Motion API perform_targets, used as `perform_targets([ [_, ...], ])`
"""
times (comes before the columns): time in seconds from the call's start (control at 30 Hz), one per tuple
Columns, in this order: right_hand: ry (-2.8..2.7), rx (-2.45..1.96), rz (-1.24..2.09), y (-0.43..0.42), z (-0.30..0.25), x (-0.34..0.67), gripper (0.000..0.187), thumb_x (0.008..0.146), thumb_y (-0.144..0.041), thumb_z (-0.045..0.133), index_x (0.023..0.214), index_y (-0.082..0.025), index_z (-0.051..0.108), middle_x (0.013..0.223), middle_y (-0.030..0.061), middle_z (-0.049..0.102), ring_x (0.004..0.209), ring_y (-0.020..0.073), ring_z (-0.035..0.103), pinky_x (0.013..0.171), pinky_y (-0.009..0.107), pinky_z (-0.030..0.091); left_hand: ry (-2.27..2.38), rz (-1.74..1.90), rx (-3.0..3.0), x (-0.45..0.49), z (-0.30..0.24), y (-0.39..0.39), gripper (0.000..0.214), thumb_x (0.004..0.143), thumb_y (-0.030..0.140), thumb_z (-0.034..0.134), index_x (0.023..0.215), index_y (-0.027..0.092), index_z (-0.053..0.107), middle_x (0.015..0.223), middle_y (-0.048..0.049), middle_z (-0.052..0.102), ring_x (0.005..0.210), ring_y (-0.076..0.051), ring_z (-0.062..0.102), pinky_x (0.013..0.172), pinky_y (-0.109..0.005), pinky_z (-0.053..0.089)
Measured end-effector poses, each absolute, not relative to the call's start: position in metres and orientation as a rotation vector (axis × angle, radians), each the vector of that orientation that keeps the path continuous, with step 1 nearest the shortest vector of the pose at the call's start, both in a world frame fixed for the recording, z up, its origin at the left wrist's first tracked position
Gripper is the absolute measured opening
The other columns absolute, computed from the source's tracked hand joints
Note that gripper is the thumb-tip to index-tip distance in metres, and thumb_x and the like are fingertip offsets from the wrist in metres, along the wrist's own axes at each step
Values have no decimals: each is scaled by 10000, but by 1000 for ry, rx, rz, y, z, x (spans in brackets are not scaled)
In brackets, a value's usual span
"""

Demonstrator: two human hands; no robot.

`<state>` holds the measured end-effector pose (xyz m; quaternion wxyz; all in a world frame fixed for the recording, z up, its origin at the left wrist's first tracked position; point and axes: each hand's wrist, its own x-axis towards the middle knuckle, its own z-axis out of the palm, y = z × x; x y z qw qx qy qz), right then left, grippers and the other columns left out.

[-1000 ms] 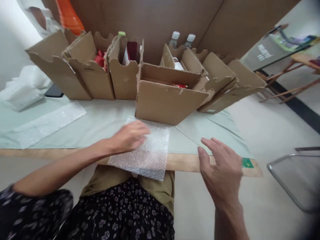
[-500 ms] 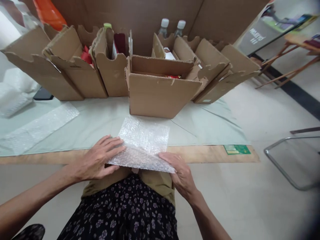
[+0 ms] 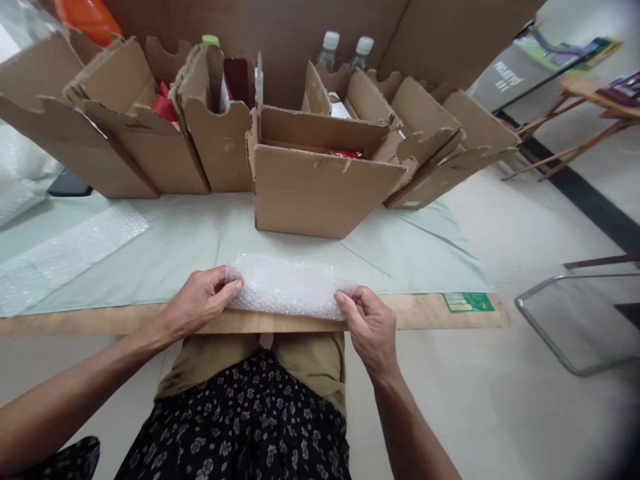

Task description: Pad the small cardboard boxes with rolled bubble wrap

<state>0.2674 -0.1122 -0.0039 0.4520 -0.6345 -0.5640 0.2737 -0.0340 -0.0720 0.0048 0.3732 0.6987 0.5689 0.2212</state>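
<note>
Bubble wrap (image 3: 287,288) sits pinched between our two hands. Our left hand (image 3: 197,307) grips its left end, thumb on top and fingers curled beneath. Our right hand (image 3: 373,327) grips its right end in the same way, thumb pressed down on the top layer. The wrap is doubled over into a long, low band that lies crosswise at the near edge of the table (image 3: 100,320). Most of it rests on the pale green cloth (image 3: 200,233), and its near side reaches the bare wooden strip.

Just beyond the wrap stands an open box (image 3: 320,187), apart from it, with something red showing inside. Behind and to the left we see a row of boxes (image 3: 150,140) standing close together, one with red stuff in it. More boxes (image 3: 450,147) lean to the right. Two bottles (image 3: 330,50) with white caps rise behind them.

A flat sheet (image 3: 70,250) of bubble wrap lies on the cloth well to the left. A green label (image 3: 469,302) lies on the wooden strip to the right of our right hand. A metal frame (image 3: 565,333) stands on the floor further right.
</note>
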Motion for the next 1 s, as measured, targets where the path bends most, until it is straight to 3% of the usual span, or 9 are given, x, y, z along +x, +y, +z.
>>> perform_targets([
  [0.1, -1340, -1470, 746, -99, -7, 266, 252, 861, -433, 740, 988, -217, 714, 816, 19, 723, 733, 167, 661, 691, 296, 551, 1499, 559, 1748, -37, 5, -70, 337, 942, 484, 523, 867, 211, 706, 815, -23, 743, 752, -208, 667, 663, -295, 505],
  [0.17, -1337, -1404, 897, -95, -15, 267, 449, 835, -439, 770, 1211, -221, 659, 885, 21, 734, 804, 181, 694, 759, 325, 572, 1511, 552, 1731, -37, 6, -69, 338, 936, 492, 518, 851, 217, 695, 779, -17, 730, 719, -205, 656, 649, -296, 497],
  [0.23, -1367, -1438, 952, -96, -24, 267, 539, 857, -425, 747, 1331, -217, 596, 846, 1, 707, 762, 170, 684, 725, 316, 567, 1529, 550, 1751, -36, 6, -67, 314, 928, 483, 522, 813, 231, 670, 715, 0, 694, 658, -191, 622, 612, -288, 468],
  [0.4, -1645, -1714, 443, -104, -44, 264, 480, 913, -403, 678, 1348, -208, 625, 742, -5, 670, 663, 176, 588, 710, 351, 525, 1637, 457, 1941, -32, -1, -61, 316, 895, 430, 535, 642, 247, 485, 510, 44, 477, 468, -144, 422, 517, -279, 295],
  [0.53, -1822, -1747, 167, -105, -40, 271, 541, 951, -451, 640, 1413, -180, 572, 825, 32, 709, 656, 186, 588, 706, 366, 494, 1734, 314, 2059, -35, -6, -60, 211, 877, 445, 584, 786, 255, 579, 568, 27, 574, 514, -176, 508, 529, -284, 283],
  [0.63, -1903, -1732, 147, -101, -29, 283, 499, 972, -520, 597, 1343, -187, 608, 1032, 88, 737, 762, 208, 646, 771, 392, 494, 1798, 236, 2077, -44, -3, -57, 366, 860, 516, 622, 1098, 239, 648, 724, 3, 683, 634, -209, 615, 575, -291, 363],
  [0.7, -1933, -1746, 161, -92, -23, 289, 459, 984, -542, 562, 1270, -193, 648, 1152, 115, 729, 861, 239, 673, 836, 424, 491, 1843, 189, 2076, -48, 1, -52, 488, 857, 560, 615, 1205, 219, 635, 829, -20, 707, 696, -222, 641, 616, -309, 412],
  [0.87, -2011, -1789, 270, -59, -22, 282, 465, 945, -475, 594, 1277, -154, 656, 1130, 150, 744, 948, 299, 678, 885, 480, 492, 1791, 88, 2117, -39, 3, -35, 348, 851, 487, 598, 1022, 191, 667, 980, -84, 692, 881, -276, 656, 711, -359, 459],
  [1.0, -2150, -1718, 497, -46, -20, 274, 166, 910, -318, 621, 978, -203, 720, 886, 79, 752, 869, 264, 677, 814, 420, 512, 1670, 171, 2146, -28, -4, -36, 152, 831, 334, 529, 789, 203, 593, 881, -64, 649, 782, -228, 616, 698, -348, 440],
])
